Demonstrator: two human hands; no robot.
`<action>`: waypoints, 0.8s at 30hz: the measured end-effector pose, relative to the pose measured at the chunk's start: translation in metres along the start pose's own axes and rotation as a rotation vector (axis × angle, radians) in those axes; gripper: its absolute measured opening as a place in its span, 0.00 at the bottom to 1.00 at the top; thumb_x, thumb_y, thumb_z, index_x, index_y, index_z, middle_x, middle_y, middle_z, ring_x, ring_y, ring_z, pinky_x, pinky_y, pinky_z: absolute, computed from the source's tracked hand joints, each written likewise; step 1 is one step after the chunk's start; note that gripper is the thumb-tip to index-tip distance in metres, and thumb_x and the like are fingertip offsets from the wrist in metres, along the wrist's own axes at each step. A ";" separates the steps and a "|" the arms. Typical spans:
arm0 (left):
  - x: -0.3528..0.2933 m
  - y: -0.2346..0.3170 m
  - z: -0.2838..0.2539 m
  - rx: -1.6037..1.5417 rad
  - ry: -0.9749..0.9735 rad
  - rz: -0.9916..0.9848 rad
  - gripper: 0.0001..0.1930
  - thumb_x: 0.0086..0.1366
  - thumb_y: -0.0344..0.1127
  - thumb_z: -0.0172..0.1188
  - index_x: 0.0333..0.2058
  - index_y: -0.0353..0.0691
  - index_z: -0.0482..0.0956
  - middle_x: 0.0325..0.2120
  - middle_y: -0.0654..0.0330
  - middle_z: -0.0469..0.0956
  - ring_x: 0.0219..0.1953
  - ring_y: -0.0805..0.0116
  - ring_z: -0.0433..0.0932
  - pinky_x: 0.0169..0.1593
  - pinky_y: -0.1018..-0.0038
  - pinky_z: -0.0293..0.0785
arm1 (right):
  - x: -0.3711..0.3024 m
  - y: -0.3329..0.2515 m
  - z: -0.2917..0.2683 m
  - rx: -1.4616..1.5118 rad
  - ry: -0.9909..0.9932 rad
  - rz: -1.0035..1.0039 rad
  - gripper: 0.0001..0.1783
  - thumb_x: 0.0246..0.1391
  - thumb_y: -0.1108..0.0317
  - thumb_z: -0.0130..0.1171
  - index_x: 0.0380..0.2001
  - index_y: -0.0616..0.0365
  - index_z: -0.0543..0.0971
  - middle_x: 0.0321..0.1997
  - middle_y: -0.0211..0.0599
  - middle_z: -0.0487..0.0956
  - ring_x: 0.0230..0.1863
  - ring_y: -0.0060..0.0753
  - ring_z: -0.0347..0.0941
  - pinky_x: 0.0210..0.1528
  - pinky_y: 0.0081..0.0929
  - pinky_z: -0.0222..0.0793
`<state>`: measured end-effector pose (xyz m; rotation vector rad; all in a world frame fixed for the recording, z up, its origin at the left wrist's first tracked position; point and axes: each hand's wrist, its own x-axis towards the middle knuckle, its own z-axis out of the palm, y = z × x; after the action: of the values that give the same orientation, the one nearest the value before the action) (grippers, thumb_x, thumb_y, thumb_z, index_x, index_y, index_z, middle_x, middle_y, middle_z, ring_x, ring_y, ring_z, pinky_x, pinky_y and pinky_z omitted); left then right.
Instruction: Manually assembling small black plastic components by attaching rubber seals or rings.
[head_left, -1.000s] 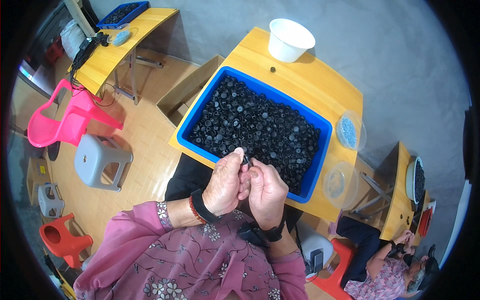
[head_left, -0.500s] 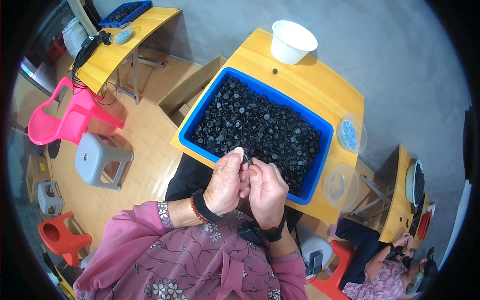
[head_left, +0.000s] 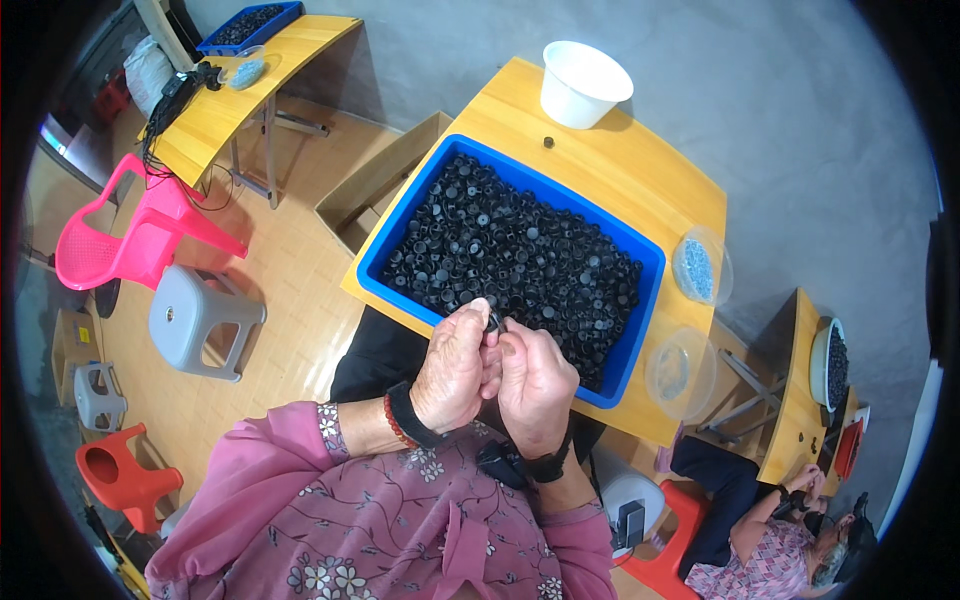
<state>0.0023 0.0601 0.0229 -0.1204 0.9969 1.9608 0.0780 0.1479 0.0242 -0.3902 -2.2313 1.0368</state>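
A small round black cap (head_left: 493,322) is pinched between the thumb and fingers of my left hand (head_left: 456,362). My right hand (head_left: 535,378) is closed right beside it, fingertips pressed together at the cap; whether they grip something small is hidden. Both hands are over the near edge of a blue tray (head_left: 648,320), which is filled with many black caps (head_left: 520,250) like this one. One loose cap (head_left: 548,143) lies on the wooden table (head_left: 650,160) beyond the tray.
At the table's far end stands a white bowl (head_left: 585,85). Clear tubs, one with pale blue bits (head_left: 697,268) and another (head_left: 680,372), sit on the right. Left are a grey stool (head_left: 205,320) and a pink chair (head_left: 130,235). A co-worker (head_left: 770,540) sits at lower right.
My right hand has shifted very slightly away from the left, and a little more of the cap shows between the fingertips. The rest looks the same.
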 end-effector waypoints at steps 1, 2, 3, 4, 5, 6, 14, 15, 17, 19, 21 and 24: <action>0.000 0.000 0.001 0.010 0.004 0.027 0.18 0.75 0.51 0.48 0.27 0.49 0.67 0.17 0.72 0.60 0.15 0.81 0.55 0.16 0.81 0.55 | 0.001 -0.002 0.000 0.028 0.000 0.022 0.09 0.63 0.73 0.58 0.42 0.69 0.78 0.31 0.44 0.80 0.23 0.35 0.80 0.23 0.26 0.75; 0.000 -0.001 0.001 0.010 0.005 0.027 0.18 0.75 0.51 0.48 0.27 0.49 0.67 0.17 0.72 0.60 0.15 0.81 0.55 0.16 0.81 0.55 | 0.002 -0.003 0.000 0.056 0.000 0.044 0.09 0.65 0.72 0.56 0.42 0.70 0.78 0.31 0.43 0.80 0.22 0.32 0.80 0.22 0.25 0.74; 0.001 -0.001 0.000 0.008 0.003 0.056 0.18 0.75 0.51 0.48 0.27 0.48 0.67 0.17 0.72 0.60 0.15 0.81 0.56 0.17 0.81 0.56 | 0.003 -0.005 0.001 0.057 0.000 0.044 0.09 0.65 0.72 0.56 0.42 0.70 0.78 0.31 0.43 0.80 0.22 0.32 0.80 0.22 0.25 0.74; 0.002 -0.001 0.000 0.006 0.000 0.084 0.18 0.75 0.51 0.48 0.27 0.48 0.67 0.17 0.72 0.61 0.15 0.81 0.56 0.17 0.81 0.57 | 0.003 -0.008 0.001 0.117 -0.017 0.113 0.10 0.65 0.72 0.56 0.42 0.70 0.78 0.31 0.42 0.81 0.21 0.28 0.79 0.22 0.23 0.74; 0.002 -0.001 0.000 0.007 0.001 0.084 0.18 0.75 0.51 0.48 0.27 0.48 0.67 0.17 0.72 0.61 0.15 0.81 0.56 0.17 0.81 0.57 | 0.004 -0.009 0.001 0.178 -0.034 0.181 0.10 0.66 0.72 0.55 0.42 0.71 0.78 0.31 0.41 0.81 0.21 0.25 0.78 0.22 0.22 0.73; 0.003 -0.001 0.000 -0.002 0.022 0.068 0.18 0.75 0.50 0.48 0.28 0.48 0.67 0.17 0.71 0.62 0.15 0.81 0.57 0.17 0.81 0.57 | 0.002 -0.008 0.002 0.179 -0.035 0.181 0.10 0.66 0.72 0.55 0.42 0.71 0.78 0.31 0.41 0.81 0.21 0.25 0.78 0.22 0.22 0.73; 0.013 0.008 -0.003 -0.027 -0.020 0.003 0.16 0.75 0.46 0.48 0.29 0.45 0.68 0.18 0.69 0.66 0.15 0.80 0.63 0.17 0.81 0.63 | -0.003 0.003 0.011 0.316 -0.004 0.305 0.11 0.66 0.71 0.55 0.43 0.70 0.79 0.30 0.38 0.80 0.23 0.22 0.78 0.21 0.20 0.73; 0.014 0.010 -0.004 0.011 -0.051 0.008 0.15 0.75 0.45 0.50 0.29 0.45 0.68 0.19 0.69 0.67 0.15 0.80 0.64 0.17 0.80 0.65 | -0.002 0.005 0.009 0.315 -0.002 0.305 0.11 0.66 0.71 0.55 0.43 0.70 0.79 0.30 0.38 0.80 0.23 0.22 0.78 0.21 0.20 0.73; 0.013 0.013 -0.008 0.049 -0.077 0.017 0.15 0.75 0.44 0.51 0.29 0.44 0.68 0.19 0.68 0.68 0.16 0.80 0.65 0.18 0.80 0.66 | 0.003 0.008 0.006 -0.019 0.058 -0.004 0.10 0.64 0.73 0.57 0.44 0.69 0.79 0.29 0.40 0.79 0.24 0.29 0.79 0.23 0.24 0.75; 0.016 0.011 -0.012 0.123 -0.081 0.130 0.13 0.74 0.42 0.54 0.31 0.43 0.69 0.21 0.67 0.71 0.18 0.80 0.69 0.21 0.80 0.71 | 0.005 -0.002 0.002 -0.004 0.034 0.049 0.10 0.63 0.73 0.59 0.44 0.68 0.79 0.29 0.41 0.79 0.24 0.33 0.80 0.24 0.27 0.75; 0.016 0.008 -0.009 0.108 -0.079 0.199 0.12 0.74 0.42 0.55 0.32 0.43 0.69 0.22 0.66 0.72 0.19 0.80 0.70 0.23 0.80 0.72 | 0.005 -0.002 0.001 0.010 0.010 0.103 0.10 0.61 0.72 0.61 0.44 0.67 0.80 0.29 0.42 0.78 0.25 0.38 0.80 0.24 0.30 0.75; 0.013 0.009 -0.008 0.071 -0.091 0.264 0.11 0.73 0.41 0.56 0.34 0.42 0.70 0.24 0.66 0.74 0.23 0.80 0.73 0.28 0.81 0.74 | 0.004 0.007 0.000 -0.180 0.039 -0.056 0.12 0.59 0.70 0.63 0.44 0.66 0.80 0.28 0.43 0.77 0.25 0.43 0.78 0.25 0.34 0.74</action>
<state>-0.0146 0.0612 0.0166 0.1457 1.0641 2.1444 0.0752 0.1540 0.0204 -0.4190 -2.2941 0.7952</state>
